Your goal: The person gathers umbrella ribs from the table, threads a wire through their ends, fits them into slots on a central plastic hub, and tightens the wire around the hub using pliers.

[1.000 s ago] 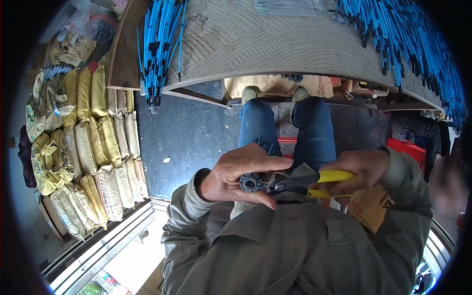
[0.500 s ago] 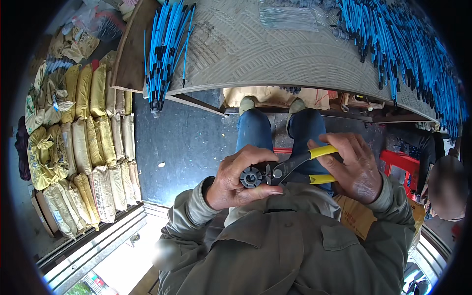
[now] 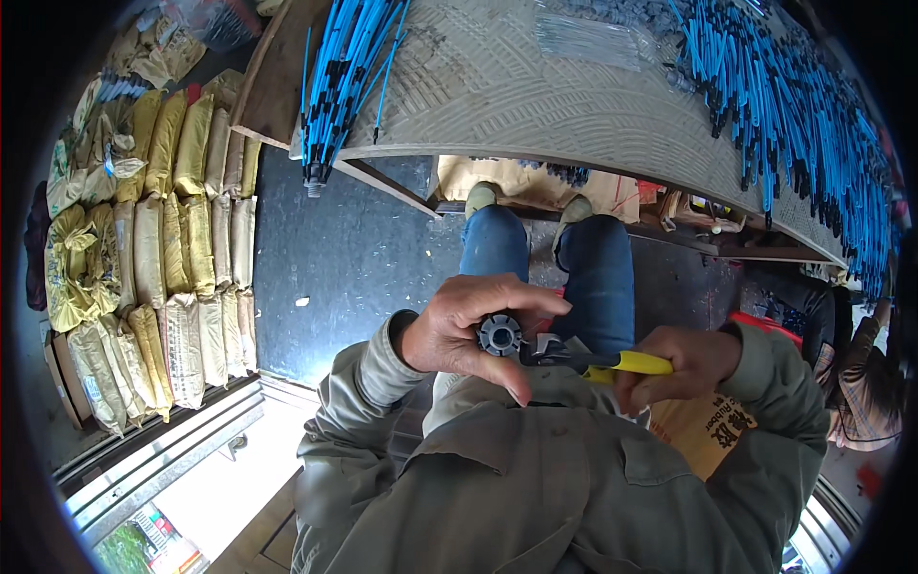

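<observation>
In front of my lap, my left hand (image 3: pixel 470 330) is curled around a black round slotted part (image 3: pixel 499 335), its open end facing up, with thumb and forefinger stretched out past it. To its right, my right hand (image 3: pixel 684 365) grips the yellow handles of a pair of pliers (image 3: pixel 639 363), wrapped closed around them. The dark metal head of the pliers lies against or right beside the black part; I cannot tell whether the jaws bite on it.
A worktable (image 3: pixel 478 91) stretches ahead with a bundle of blue rods (image 3: pixel 349 72) at left and a large heap of blue rods (image 3: pixel 784 124) at right. Filled sacks (image 3: pixel 153 258) are stacked to my left. Another person (image 3: pixel 865 383) sits at far right, by a red stool (image 3: pixel 765 327).
The plier handles have come together in my right hand, which has moved lower and turned over. My left thumb and forefinger have spread from the part. The whole view has tilted slightly.
</observation>
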The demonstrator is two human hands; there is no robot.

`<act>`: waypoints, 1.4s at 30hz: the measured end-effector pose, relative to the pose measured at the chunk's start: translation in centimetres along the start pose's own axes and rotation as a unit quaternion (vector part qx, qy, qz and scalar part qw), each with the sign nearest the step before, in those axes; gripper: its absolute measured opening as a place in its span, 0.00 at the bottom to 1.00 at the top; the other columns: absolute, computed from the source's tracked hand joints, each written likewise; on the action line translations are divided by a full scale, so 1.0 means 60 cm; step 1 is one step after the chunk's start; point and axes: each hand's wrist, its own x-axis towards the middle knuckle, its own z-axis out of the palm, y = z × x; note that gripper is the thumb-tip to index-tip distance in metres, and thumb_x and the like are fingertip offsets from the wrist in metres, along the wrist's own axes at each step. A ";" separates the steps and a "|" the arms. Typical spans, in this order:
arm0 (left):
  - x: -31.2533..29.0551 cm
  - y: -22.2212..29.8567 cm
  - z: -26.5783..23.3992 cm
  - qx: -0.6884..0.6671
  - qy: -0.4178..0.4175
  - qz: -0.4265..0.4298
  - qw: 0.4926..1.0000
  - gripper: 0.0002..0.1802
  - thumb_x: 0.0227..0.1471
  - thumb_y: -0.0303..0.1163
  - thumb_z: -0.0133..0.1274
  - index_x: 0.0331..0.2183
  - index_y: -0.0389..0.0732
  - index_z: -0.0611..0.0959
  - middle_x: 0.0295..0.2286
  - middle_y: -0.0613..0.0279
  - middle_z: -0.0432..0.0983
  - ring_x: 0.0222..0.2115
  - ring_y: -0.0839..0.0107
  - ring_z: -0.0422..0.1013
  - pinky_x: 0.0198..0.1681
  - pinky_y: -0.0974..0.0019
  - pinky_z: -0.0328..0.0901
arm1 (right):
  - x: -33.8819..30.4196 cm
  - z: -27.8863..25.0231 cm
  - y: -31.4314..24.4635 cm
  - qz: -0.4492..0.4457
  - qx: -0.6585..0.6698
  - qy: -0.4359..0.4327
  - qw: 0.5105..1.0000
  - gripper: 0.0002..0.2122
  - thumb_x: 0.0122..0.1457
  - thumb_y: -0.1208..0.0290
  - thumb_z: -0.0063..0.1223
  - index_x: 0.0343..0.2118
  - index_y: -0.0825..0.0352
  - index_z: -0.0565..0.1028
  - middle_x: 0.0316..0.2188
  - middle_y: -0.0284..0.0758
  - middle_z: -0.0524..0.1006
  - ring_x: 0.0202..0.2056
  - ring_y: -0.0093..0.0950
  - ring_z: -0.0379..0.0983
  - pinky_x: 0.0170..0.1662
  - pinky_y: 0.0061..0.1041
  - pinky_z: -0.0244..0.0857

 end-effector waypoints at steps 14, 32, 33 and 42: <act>0.009 -0.001 -0.009 -0.014 -0.078 0.066 0.995 0.36 0.23 0.41 0.70 0.39 0.34 0.79 0.25 0.61 0.74 0.26 0.68 0.68 0.29 0.67 0.62 | 0.039 0.061 0.067 -0.126 0.293 -0.109 0.942 0.27 0.59 0.45 0.35 0.21 0.69 0.69 0.20 0.32 0.66 0.25 0.22 0.61 0.31 0.23 0.55; 0.015 0.019 0.014 0.045 0.022 -0.016 0.999 0.60 0.26 0.42 0.69 0.57 0.34 0.54 0.27 0.62 0.74 0.29 0.75 0.70 0.36 0.71 0.63 | 0.164 0.009 0.094 -0.301 -0.026 0.503 0.810 0.06 0.52 0.75 0.54 0.33 0.65 0.75 0.30 0.32 0.73 0.36 0.27 0.68 0.47 0.30 0.56; 0.012 0.016 0.026 0.052 0.019 -0.007 0.998 0.58 0.29 0.40 0.69 0.57 0.35 0.53 0.27 0.62 0.74 0.30 0.74 0.70 0.37 0.71 0.63 | 0.189 0.005 0.118 -0.344 0.005 0.504 0.792 0.10 0.50 0.76 0.55 0.37 0.63 0.76 0.33 0.32 0.73 0.40 0.27 0.67 0.52 0.34 0.53; -0.008 0.041 0.069 0.011 -0.066 -0.025 0.997 0.53 0.37 0.29 0.65 0.58 0.37 0.50 0.30 0.60 0.74 0.34 0.69 0.71 0.43 0.67 0.62 | 0.169 0.025 0.150 -0.344 0.020 0.284 0.895 0.16 0.53 0.71 0.53 0.47 0.62 0.69 0.45 0.31 0.69 0.50 0.29 0.62 0.60 0.41 0.35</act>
